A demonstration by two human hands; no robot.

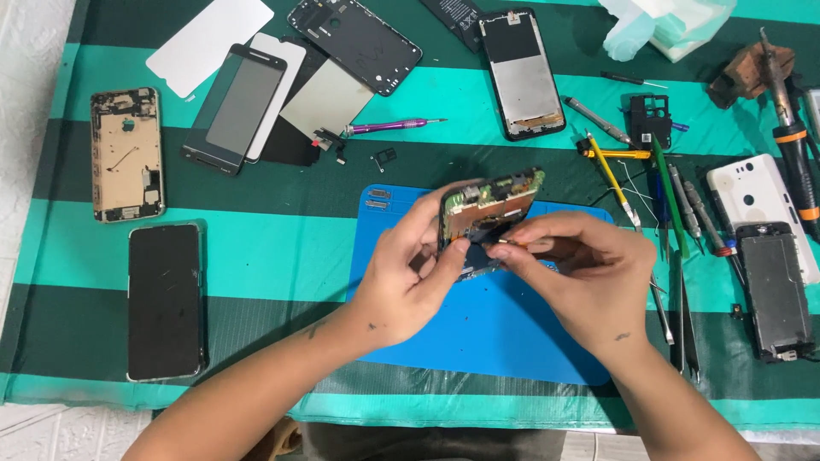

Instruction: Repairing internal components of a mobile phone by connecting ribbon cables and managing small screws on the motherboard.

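Note:
My left hand [408,271] grips an opened phone body [487,209] by its left edge and tilts it up above the blue work mat [478,341]. The phone's green circuit board and copper-coloured inside face me. My right hand [581,273] comes in from the right with fingers pinched at the phone's lower right side, on a small part that is too small to make out. Both hands hover over the middle of the mat.
Several stripped phones and screens lie around: a gold frame [126,154] and black phone [164,300] at left, glass panels [239,107] behind, a black frame [521,72] further back. Screwdrivers, tweezers [617,183] and a soldering iron [790,119] crowd the right side.

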